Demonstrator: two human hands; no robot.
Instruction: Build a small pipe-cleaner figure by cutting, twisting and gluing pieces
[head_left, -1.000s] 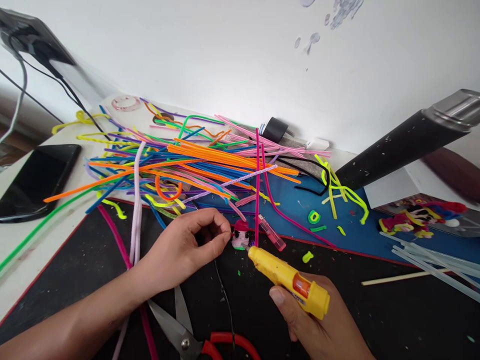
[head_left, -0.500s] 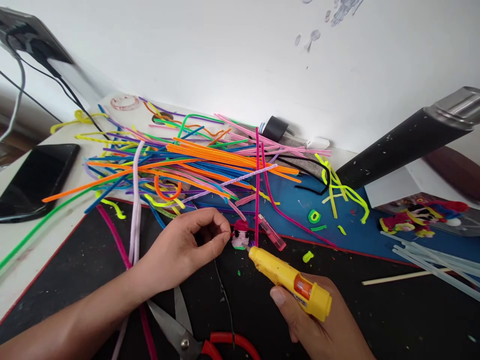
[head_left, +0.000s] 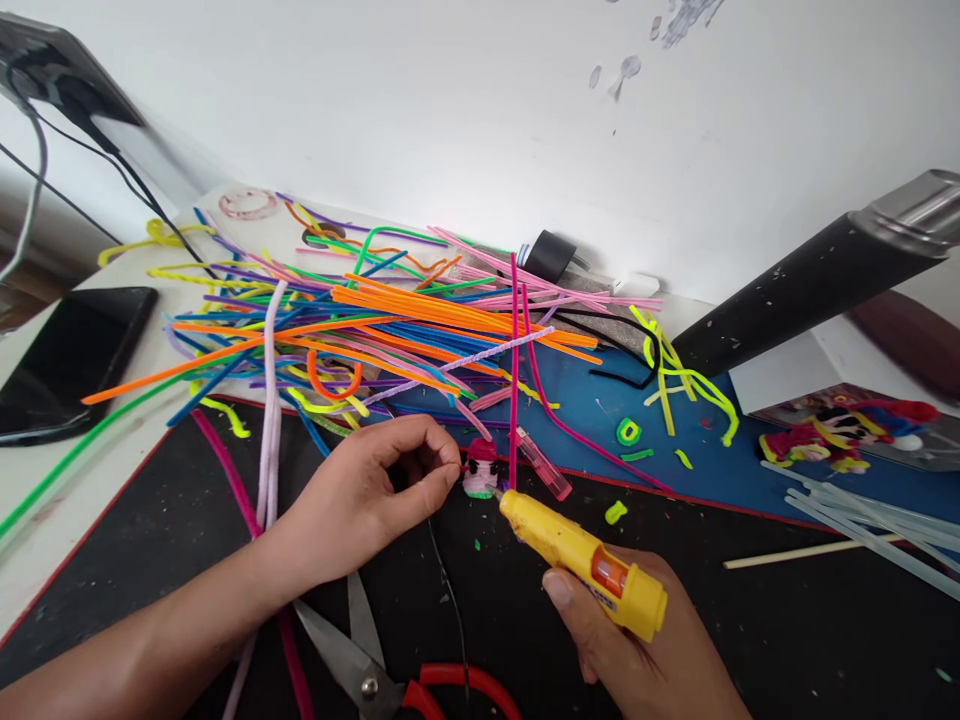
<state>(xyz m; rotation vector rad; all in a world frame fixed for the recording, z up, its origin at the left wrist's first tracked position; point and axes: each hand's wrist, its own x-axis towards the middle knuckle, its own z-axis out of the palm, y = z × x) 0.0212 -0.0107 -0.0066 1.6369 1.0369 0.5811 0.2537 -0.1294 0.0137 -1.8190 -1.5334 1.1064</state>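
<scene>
My left hand (head_left: pixel 382 480) is closed, thumb and forefinger pinched at the left edge of a small pipe-cleaner head (head_left: pixel 480 478). The head has a pink face, dark eyes and a crimson top, with a bit of green at its lower edge. My right hand (head_left: pixel 637 620) grips a yellow hot glue gun (head_left: pixel 577 550), tilted so its nozzle points up and left at the face's lower right. Whether the nozzle touches the face, I cannot tell. Below my left hand lie open scissors (head_left: pixel 367 670) with red handles, partly cut off by the frame.
Behind my hands spreads a heap of colourful pipe cleaners (head_left: pixel 450 310). A pink lighter (head_left: pixel 544 465) lies past the nozzle. To the right are clear glue sticks (head_left: pixel 870 520), a wooden stick (head_left: pixel 795 553), a finished doll (head_left: pixel 840 435) and a black cylinder (head_left: pixel 810 270). A phone (head_left: pixel 67 350) rests at left.
The glue gun and my right hand have shifted very slightly to the right. My left hand has stayed at the small head.
</scene>
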